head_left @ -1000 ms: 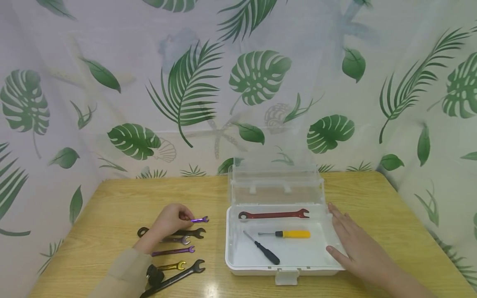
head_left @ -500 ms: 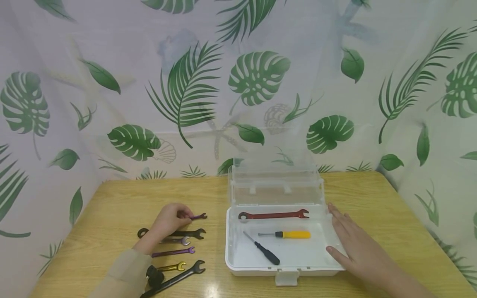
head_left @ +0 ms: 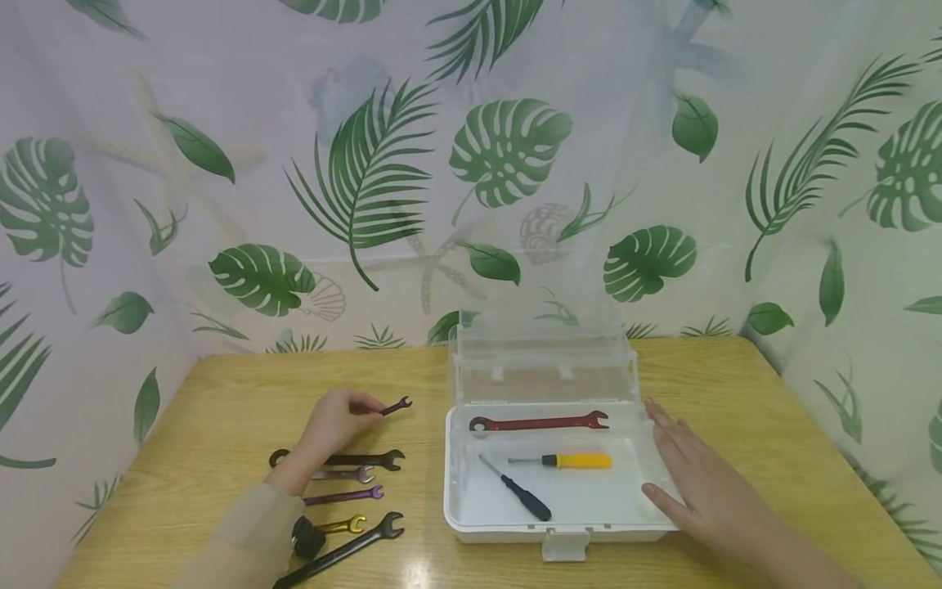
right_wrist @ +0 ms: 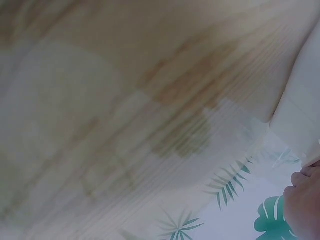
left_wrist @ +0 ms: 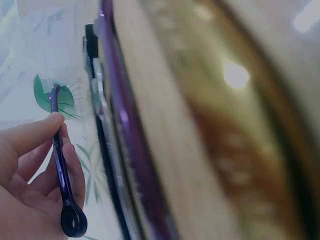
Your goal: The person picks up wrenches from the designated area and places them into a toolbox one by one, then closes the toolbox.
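My left hand (head_left: 334, 425) pinches a small dark purple combination wrench (head_left: 398, 406) between thumb and fingers, its forked end pointing right. In the left wrist view the wrench (left_wrist: 61, 170) stands upright, ring end down. At the toolbox (head_left: 508, 534), white with a raised clear lid, my right hand (head_left: 710, 499) rests along the right side with straight fingers. A red wrench (head_left: 540, 423), a yellow-handled screwdriver (head_left: 583, 461) and a black-handled screwdriver (head_left: 526, 496) lie inside it.
Left of the toolbox, on the wooden table (head_left: 412, 376), lie a black wrench (head_left: 368, 460), a silver one (head_left: 346, 474), a purple one (head_left: 342, 496), a yellow one (head_left: 340, 526) and a larger black one (head_left: 353, 550). A leaf-patterned cloth (head_left: 412, 311) hangs behind.
My left hand has moved up and away from the row of wrenches with the small purple wrench, whose forked end now tilts upward. The right hand stays at the toolbox.
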The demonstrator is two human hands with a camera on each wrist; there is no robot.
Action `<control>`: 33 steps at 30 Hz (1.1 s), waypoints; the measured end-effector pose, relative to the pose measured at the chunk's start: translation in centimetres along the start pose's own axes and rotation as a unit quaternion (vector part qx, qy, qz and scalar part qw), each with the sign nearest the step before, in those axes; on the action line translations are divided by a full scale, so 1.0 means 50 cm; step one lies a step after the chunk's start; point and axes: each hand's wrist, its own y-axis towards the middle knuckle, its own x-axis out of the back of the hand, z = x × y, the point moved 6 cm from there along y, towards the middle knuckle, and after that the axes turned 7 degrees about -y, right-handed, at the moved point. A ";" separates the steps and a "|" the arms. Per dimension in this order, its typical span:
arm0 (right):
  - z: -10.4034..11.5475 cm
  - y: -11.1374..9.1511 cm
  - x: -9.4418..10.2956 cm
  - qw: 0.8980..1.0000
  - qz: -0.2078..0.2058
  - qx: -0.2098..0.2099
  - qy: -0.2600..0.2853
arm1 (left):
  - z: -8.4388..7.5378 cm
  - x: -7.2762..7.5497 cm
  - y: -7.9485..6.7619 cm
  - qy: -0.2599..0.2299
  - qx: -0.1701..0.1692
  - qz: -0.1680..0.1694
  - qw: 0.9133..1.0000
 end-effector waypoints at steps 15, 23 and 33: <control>0.000 0.002 0.001 1.000 0.019 -0.010 0.005 | -0.069 -0.002 0.002 -0.023 -0.013 0.026 0.999; 0.000 0.001 -0.001 0.999 0.030 -0.020 0.006 | -0.106 -0.001 -0.002 -0.038 -0.022 0.033 0.998; 0.001 0.002 0.000 0.999 0.029 -0.020 0.004 | -0.168 -0.008 -0.006 -0.058 -0.036 0.042 0.997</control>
